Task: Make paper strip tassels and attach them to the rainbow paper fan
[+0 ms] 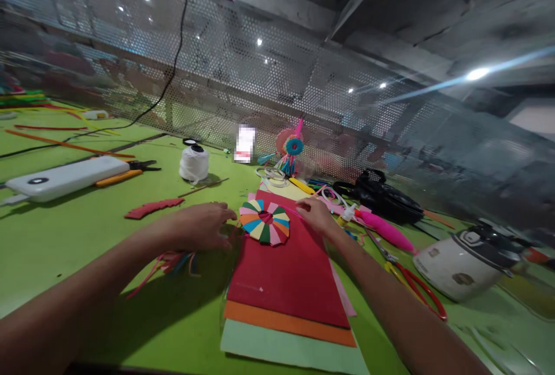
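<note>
A ring of folded strips (264, 223) in pink, blue, orange, green and cream lies on a stack of coloured sheets, with red (286, 277) on top and orange and pale green edges below. My left hand (203, 226) is just left of the ring, fingers apart and bent toward its edge; whether they touch it I cannot tell. At the ring's upper right, my right hand (318, 216) has its fingers closed on what looks like a thin pink strip (295, 210) over the red sheet. Loose coloured strips (173, 260) lie below my left hand.
Left stand a white thread spool (194, 164), pliers (125, 175), a white device (69, 177) and a red scalloped piece (154, 208). Right are red-handled scissors (418, 288), a pink tapered item (385, 230) and a white container (466, 262). Behind are a decorated figure (293, 147) and perforated screen (243, 69).
</note>
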